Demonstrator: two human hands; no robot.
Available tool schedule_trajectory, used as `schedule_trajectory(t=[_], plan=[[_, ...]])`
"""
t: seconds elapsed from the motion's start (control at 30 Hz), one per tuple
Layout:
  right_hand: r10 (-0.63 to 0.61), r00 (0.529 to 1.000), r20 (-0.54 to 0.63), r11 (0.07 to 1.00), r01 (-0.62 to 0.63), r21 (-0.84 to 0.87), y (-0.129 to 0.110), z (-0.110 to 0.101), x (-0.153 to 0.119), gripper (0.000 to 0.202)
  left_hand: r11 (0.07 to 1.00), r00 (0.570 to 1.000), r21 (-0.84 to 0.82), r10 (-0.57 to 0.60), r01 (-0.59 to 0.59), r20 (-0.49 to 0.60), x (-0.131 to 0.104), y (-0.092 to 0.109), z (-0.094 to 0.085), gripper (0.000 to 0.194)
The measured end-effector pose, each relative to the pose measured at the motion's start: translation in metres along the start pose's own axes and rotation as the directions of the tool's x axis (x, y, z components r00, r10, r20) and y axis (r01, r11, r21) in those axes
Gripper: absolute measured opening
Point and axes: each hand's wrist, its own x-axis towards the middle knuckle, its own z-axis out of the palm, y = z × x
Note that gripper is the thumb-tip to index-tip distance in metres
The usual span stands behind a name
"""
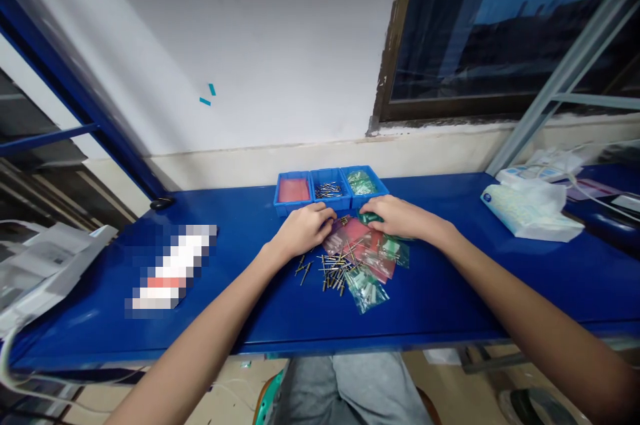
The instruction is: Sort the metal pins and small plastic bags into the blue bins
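Note:
My left hand [304,230] is curled at the left edge of the pile, its fingertips closed beside the pink plastic bags [357,230]; whatever they pinch is hidden. At the pile's far right, my right hand [403,217] has its fingers closed around a green plastic bag [369,217]. Between and in front of the hands lie loose pop rivets [336,271], heaped partly over the bags. A clear green bag with white pieces inside [367,289] lies nearest me. Two or so rivets [305,271] sit apart on the left.
Behind the hands stand three joined blue bins: one with pink bags [293,190], one with rivets [329,190], one with green bags [362,183]. A tissue pack [530,211] lies right on the blue table [430,305]. White equipment [50,271] stands left, near a blurred-out item [175,268].

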Motion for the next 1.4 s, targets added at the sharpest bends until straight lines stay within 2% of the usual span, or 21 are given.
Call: schedule_trajectory(t=[0.23,0.37,0.5,0.6,0.67,0.8,0.93,1.03,1.13,1.23,1.4], plan=[[0.043,0.998,0.034,0.992,-0.039,-0.120,-0.015,-0.008,0.003,0.014,1.000,1.000,0.007,0.007,-0.007,0.000,-0.001,-0.003,0.004,0.022],[0.141,0.987,-0.071,0.965,-0.153,-0.210,-0.025,-0.014,0.003,0.017,1.000,1.000,0.008,-0.005,0.005,-0.014,-0.001,-0.002,0.003,0.021],[0.258,0.947,-0.190,0.909,-0.304,-0.283,-0.035,-0.019,0.003,0.021,1.000,0.999,-0.008,-0.014,0.013,-0.050,-0.001,-0.001,0.001,0.023],[0.259,0.921,-0.291,0.898,-0.340,-0.278,-0.038,-0.020,0.003,0.023,1.000,0.997,-0.016,-0.003,0.002,-0.073,-0.001,0.001,0.000,0.023],[0.221,0.899,-0.379,0.923,-0.318,-0.215,-0.038,-0.018,0.004,0.024,1.000,0.995,-0.022,-0.003,0.000,-0.095,-0.002,0.004,-0.001,0.026],[0.144,0.838,-0.526,0.986,-0.167,0.004,-0.041,-0.010,0.007,0.026,0.998,0.987,-0.064,-0.009,-0.001,-0.163,-0.002,0.009,-0.002,0.038],[0.219,0.810,-0.543,0.958,-0.073,0.278,-0.053,-0.004,0.009,0.020,0.998,0.984,-0.057,-0.009,-0.001,-0.180,-0.002,0.011,-0.002,0.040],[0.326,0.814,-0.480,0.845,-0.023,0.535,-0.061,-0.001,0.011,0.018,1.000,0.983,-0.029,-0.007,0.002,-0.185,-0.002,0.012,-0.002,0.037],[0.389,0.840,-0.378,0.704,-0.006,0.711,-0.064,0.001,0.013,0.027,1.000,0.978,-0.009,-0.022,0.020,-0.205,-0.001,0.012,-0.003,0.033],[0.399,0.868,-0.295,0.588,0.005,0.809,-0.062,0.004,0.014,0.034,1.000,0.978,0.006,-0.027,0.029,-0.207,0.000,0.013,-0.004,0.030],[0.390,0.897,-0.206,0.429,0.021,0.903,-0.055,0.008,0.017,0.022,0.998,0.975,0.022,-0.057,0.063,-0.216,0.000,0.016,-0.008,0.027]])
